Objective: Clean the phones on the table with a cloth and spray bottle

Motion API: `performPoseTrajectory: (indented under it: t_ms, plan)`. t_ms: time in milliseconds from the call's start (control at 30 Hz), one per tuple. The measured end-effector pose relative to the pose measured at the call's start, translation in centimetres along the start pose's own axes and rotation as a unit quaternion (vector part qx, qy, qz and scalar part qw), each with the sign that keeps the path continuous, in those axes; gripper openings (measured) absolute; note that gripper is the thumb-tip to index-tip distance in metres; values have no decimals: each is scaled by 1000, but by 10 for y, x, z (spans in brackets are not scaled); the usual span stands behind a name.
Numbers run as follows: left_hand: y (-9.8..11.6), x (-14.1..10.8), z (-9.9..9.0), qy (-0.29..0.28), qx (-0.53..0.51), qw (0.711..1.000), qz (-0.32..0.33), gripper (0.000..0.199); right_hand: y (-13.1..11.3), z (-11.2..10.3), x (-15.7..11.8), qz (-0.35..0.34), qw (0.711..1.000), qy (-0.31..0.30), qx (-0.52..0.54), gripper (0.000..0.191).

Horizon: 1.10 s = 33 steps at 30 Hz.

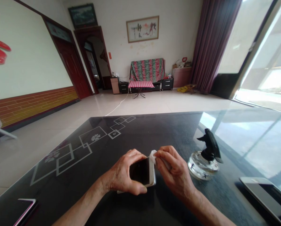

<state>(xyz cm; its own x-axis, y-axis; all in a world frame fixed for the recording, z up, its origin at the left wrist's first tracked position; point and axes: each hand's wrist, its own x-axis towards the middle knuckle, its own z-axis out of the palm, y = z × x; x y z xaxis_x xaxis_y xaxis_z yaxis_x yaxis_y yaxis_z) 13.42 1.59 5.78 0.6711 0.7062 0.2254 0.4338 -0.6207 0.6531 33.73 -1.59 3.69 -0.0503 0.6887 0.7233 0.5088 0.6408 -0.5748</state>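
A white-edged smartphone (pixel 141 171) with a dark screen is held just above the black table, near the middle. My left hand (pixel 122 172) grips it by its long edges, thumb at the near side and fingers at the far side. In my right hand (pixel 174 168) a small white wipe (pixel 153 156) is pinched, pressed against the phone's far right corner. To the right of that hand stands a clear spray bottle (pixel 203 164) with a black trigger head. My palm hides the phone's left end.
On the glossy black table (pixel 154 131), another phone (pixel 267 197) lies at the right and one more (pixel 24 212) at the lower left. Across the tiled floor stand a small table with a striped top (pixel 140 84) and a cloth-covered object (pixel 147 69).
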Motion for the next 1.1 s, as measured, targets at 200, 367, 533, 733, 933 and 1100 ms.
performPoseTrajectory:
  t_ms: [200,367,533,733,933,1100]
  plan:
    - [-20,0,-6,20,37,999,-9,64,-8,7,-14,-14,998,-55,33,13]
    - [-22,-1,-1,19,58,998,-8,63,2,9,-16,-4,998,-60,19,11]
    - [-6,0,8,1,53,999,14,66,16,4,-10,9,1000,-14,-17,8]
    - [-10,0,7,12,70,997,11,67,14,4,-11,5,999,-29,-24,9]
    - [-25,-2,-3,42,70,997,-5,61,-4,8,-18,-13,998,-65,12,11]
    - [-19,-1,0,43,56,997,-8,62,1,5,-17,-7,998,-55,14,10]
